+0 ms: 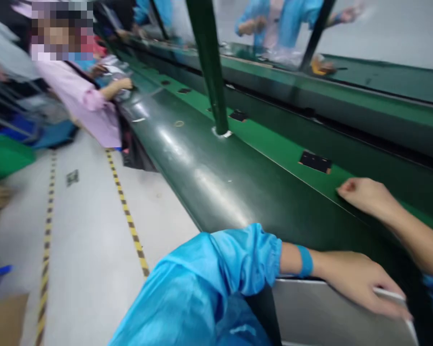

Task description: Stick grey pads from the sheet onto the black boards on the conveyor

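My left hand (364, 281), in a blue sleeve with a blue wristband, grips the edge of a flat grey panel (321, 312) with a pale rim at the bottom right. The panel runs out of the frame below. Farther up, my right hand (370, 194) is curled closed over the green strip beside the dark work surface; whatever is in its fingers, if anything, is hidden. Just beyond it lies a thin black rectangular part (314, 162) with copper-coloured corners.
A long dark green bench (187, 158) runs away to the upper left, with a green post (214, 86) rising from it. More black parts (238, 115) lie along the strip. A person in pink (82, 96) stands by the bench; others in blue work across it.
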Motion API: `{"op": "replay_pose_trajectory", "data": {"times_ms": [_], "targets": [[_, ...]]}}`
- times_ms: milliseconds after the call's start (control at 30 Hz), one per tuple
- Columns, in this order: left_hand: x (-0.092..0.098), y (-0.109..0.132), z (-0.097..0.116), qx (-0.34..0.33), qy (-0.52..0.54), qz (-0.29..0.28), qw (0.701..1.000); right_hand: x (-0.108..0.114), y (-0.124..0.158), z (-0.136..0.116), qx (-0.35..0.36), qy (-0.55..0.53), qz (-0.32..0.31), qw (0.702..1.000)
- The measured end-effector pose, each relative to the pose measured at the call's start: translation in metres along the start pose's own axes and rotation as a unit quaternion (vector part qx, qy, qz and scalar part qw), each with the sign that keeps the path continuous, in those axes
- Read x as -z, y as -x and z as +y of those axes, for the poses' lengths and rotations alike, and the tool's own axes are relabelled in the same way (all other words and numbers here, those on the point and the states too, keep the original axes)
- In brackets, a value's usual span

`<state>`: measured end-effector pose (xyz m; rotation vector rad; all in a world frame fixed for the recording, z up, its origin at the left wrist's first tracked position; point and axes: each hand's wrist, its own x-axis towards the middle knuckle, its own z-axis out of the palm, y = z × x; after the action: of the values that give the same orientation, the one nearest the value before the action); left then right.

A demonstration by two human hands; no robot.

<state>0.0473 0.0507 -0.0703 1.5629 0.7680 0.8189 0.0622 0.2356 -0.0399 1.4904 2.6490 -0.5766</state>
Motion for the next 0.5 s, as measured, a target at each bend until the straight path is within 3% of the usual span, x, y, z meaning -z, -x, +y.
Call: {"op": "replay_pose_trajectory", "data": {"times_ms": [167,367,500], "targets": [[0.008,-0.002,0.007,0.012,0.017,-0.005,1.000,-0.014,-0.024,0.029,-0.016,0.046,-0.027,0.998],[0.010,-0.002,0.013,0.042,0.055,-0.013,0.997,-0.012,-0.034,0.053,-0.022,0.096,-0.080,0.992],[0.011,-0.007,0.014,0.088,0.034,-0.066,0.993,-0.007,-0.035,0.065,-0.040,0.098,-0.100,0.989]]}}
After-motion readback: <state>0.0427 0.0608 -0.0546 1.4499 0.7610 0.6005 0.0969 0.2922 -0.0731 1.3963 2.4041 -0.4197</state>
